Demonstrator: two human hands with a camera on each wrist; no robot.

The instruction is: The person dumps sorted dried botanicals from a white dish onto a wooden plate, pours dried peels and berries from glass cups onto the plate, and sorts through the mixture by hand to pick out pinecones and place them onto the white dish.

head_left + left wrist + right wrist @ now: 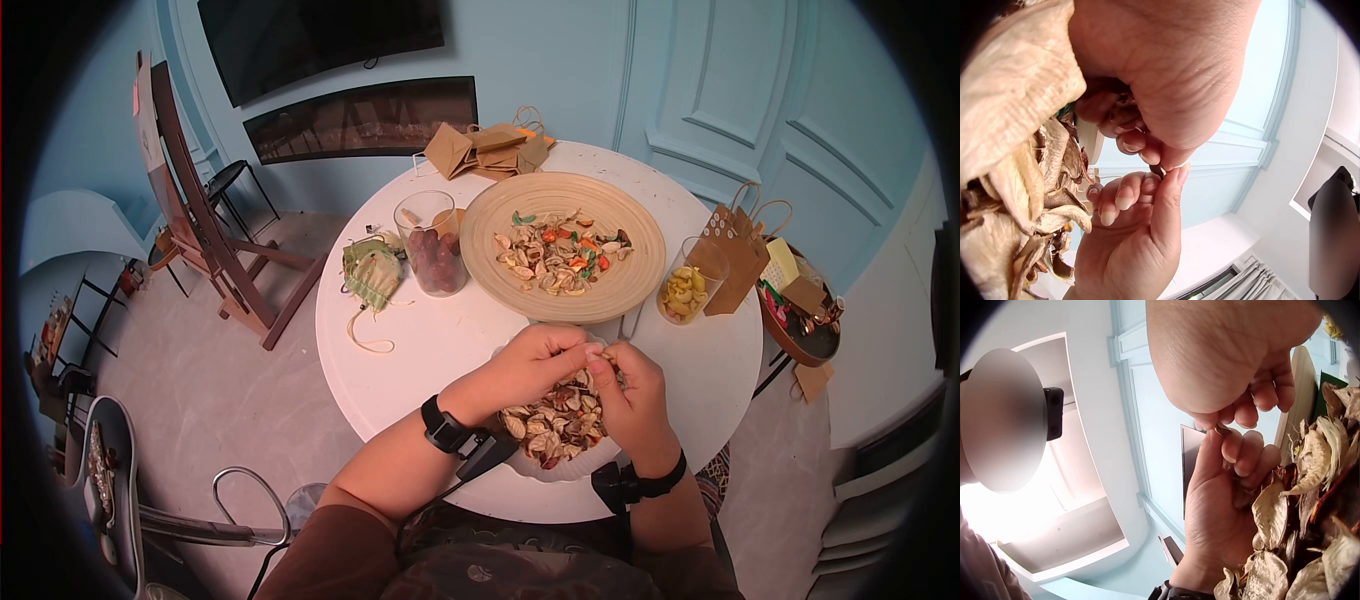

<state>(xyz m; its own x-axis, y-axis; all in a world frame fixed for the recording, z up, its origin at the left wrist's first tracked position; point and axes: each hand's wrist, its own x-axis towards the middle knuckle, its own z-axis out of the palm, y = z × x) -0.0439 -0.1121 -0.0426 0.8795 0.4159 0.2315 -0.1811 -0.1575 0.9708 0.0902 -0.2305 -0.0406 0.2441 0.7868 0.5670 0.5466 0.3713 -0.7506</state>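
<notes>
Both hands meet over a pale bowl (597, 462) heaped with dried petals (545, 430). The left hand (525, 372) and right hand (636, 398) touch at the fingertips. Between their thumbs and index fingers they pinch a small dark brown piece (1157, 169), also visible in the right wrist view. The left hand's other fingers (1254, 456) curl inward, with brownish bits partly showing in the palm. The right hand's other fingers (1116, 199) are loosely bent in the left wrist view. Most of the pinched piece is hidden by the fingertips.
Beyond the bowl lies a wooden plate (490, 275) with petals and orange and green bits. A cup of dark red items (437, 260) and a green pouch (374, 272) stand left; a yellow-filled cup (686, 294) and paper bag (735, 255) right.
</notes>
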